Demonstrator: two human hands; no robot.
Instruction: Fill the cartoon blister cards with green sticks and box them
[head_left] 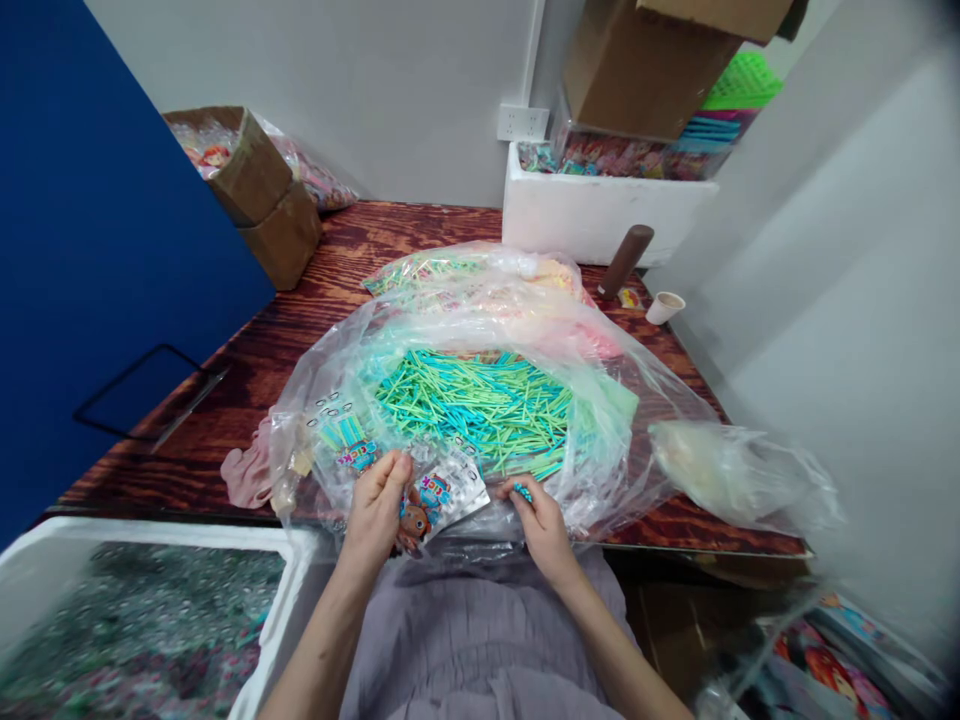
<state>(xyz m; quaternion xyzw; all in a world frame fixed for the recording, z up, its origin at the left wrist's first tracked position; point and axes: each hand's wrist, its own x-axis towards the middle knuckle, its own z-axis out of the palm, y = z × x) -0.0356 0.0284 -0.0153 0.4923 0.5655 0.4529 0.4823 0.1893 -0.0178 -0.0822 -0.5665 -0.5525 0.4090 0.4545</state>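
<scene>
A large clear plastic bag [600, 450] lies open on the wooden table, holding a heap of thin green and blue sticks [480, 400]. At the near edge of the heap, my left hand [381, 500] pinches a printed silver pouch [450, 492] with a brown cartoon figure on it. My right hand [534, 515], just right of the pouch, has its fingers closed on a small bunch of blue-green sticks [522, 492]. Another pouch [349, 440] with sticks showing at its top lies left of my left hand.
A white foam box [289, 545] stands at the lower left. Behind the bag are another filled bag [427, 268], a brown cylinder [626, 262], a paper cup [664, 308] and a white foam box [600, 210]. A blue panel [97, 250] borders the left side.
</scene>
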